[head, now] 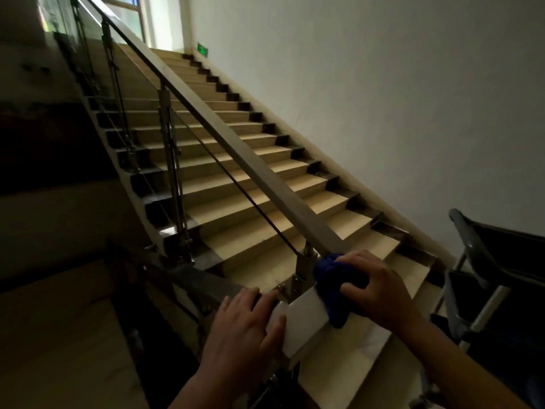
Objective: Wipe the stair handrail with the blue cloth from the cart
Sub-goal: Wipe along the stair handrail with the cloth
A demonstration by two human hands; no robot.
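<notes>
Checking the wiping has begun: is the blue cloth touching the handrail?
Touching. The head view shows the right hand pressing the cloth onto the handrail.

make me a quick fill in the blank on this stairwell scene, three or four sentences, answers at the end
1. The right hand presses a bunched cloth of the colour ____ onto the handrail.
2. The left hand rests ____ on the rail's lower end, holding nothing.
3. The cloth sits at the ____ end of the sloping rail, near the lowest steps.
4. The dark cart stands at the ____ edge of the view.

Answers: blue; flat; bottom; right
</notes>
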